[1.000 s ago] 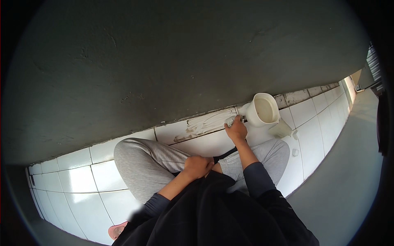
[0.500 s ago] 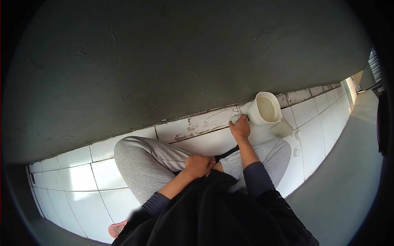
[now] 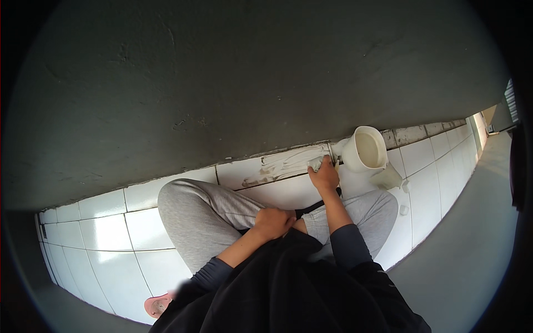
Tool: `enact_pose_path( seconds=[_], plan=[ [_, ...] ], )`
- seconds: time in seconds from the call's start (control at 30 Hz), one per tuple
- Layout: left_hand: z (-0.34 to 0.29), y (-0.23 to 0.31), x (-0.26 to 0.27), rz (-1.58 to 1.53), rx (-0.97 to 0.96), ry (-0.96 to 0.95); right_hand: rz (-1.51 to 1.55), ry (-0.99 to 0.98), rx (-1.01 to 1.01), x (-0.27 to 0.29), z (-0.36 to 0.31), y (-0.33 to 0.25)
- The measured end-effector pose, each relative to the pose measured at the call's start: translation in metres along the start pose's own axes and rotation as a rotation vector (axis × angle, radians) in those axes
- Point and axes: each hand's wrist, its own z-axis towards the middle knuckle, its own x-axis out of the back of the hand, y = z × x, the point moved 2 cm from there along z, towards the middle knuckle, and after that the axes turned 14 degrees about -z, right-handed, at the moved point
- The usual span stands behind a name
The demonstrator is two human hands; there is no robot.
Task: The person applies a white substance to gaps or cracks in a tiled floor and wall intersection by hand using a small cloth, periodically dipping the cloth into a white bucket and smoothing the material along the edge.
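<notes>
A: Start close in. What is the left hand point(image 3: 273, 222) doing?

B: It rests on the lap between the grey-trousered knees point(image 3: 191, 213), fingers curled into a loose fist, holding nothing that I can see. It looks like a brace, steadying the body while the person squats low over the white floor tiles point(image 3: 111, 233). A pink slipper point(image 3: 158, 304) shows near the lower edge, on the left.

A: And the right hand point(image 3: 323, 176)?

B: Stretched farther out, fingers closed down around a small pale object, perhaps a rag or a scraper point(image 3: 317, 162); it is too small to tell which. The hand presses it onto the tile right at the foot of the wall.

A: Why there?

B: A whitish smear of paste or grout point(image 3: 283, 164) runs along that far tile, to the left of the hand, so I judge the tool is held flat to work the smear.

A: The container?

B: A white bucket point(image 3: 363, 150) stands just right of the hand, touching or nearly touching it, within easy reach. Beyond everything rises the dark grey rendered wall point(image 3: 250, 77).
</notes>
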Motion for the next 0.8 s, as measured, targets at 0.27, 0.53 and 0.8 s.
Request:
enact_pose_path(
  seconds=[0.27, 0.53, 0.8],
  plan=[
    [0.003, -0.004, -0.006, -0.060, -0.050, 0.040, 0.052, 0.033, 0.232, -0.008, -0.031, -0.065],
    [-0.003, 0.001, 0.006, -0.020, 0.002, -0.009, 0.028, -0.047, 0.085, 0.001, 0.015, -0.028],
    [0.002, -0.003, -0.002, -0.070, -0.052, 0.017, -0.016, -0.044, 0.155, -0.003, 0.009, -0.058]
  ],
)
